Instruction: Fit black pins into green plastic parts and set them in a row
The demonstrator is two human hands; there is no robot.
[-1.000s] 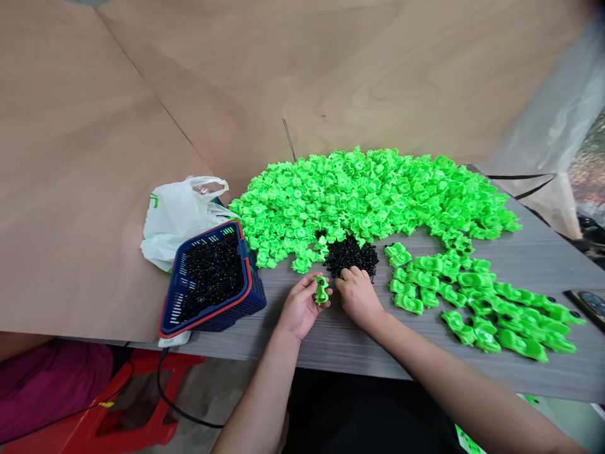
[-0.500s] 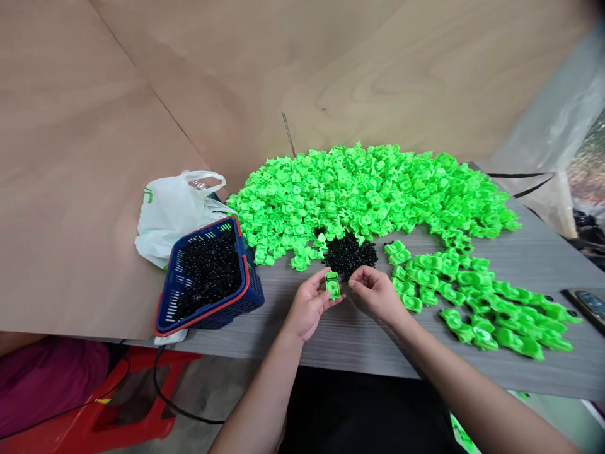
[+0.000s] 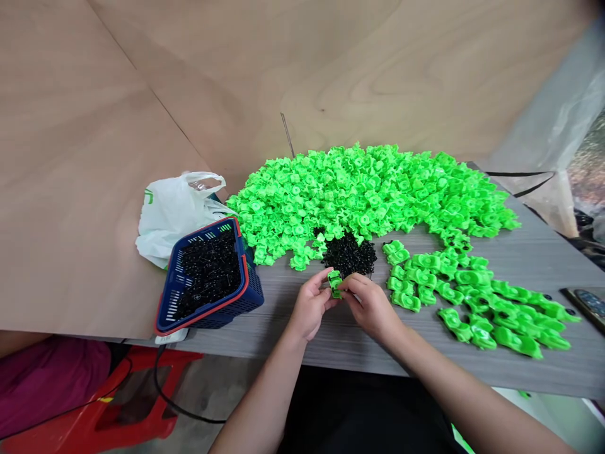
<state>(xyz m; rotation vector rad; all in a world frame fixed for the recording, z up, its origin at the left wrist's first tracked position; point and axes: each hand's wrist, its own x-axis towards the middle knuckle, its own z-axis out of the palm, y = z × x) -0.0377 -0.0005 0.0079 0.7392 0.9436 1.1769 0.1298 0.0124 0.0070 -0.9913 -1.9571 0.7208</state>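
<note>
My left hand [image 3: 308, 308] holds a small bright green plastic piece [image 3: 334, 282], shaped like a toy car body, with its hollow side facing me. A dark bar crosses its upper end. Closed in a pinch, my right hand [image 3: 371, 304] meets the piece's lower right side. Something small and dark shows by those fingertips, most of it hidden. Just beyond both hands lies a heap of small black parts [image 3: 350, 253], like wheel axles. To the right, green car pieces with black wheels [image 3: 467, 290] lie in rough rows.
A large pile of green pieces [image 3: 368, 186] spreads along the board wall. At left stands a blue basket [image 3: 258, 296] of black parts, beside a white plastic bag [image 3: 165, 214]. A phone-like object [image 3: 590, 302] lies far right. Someone's purple clothing [image 3: 57, 378] shows near a red stool [image 3: 155, 403].
My right hand has moved left from beside the green piece, and its fingertips now touch it. The green piece has tilted slightly in my left hand.
</note>
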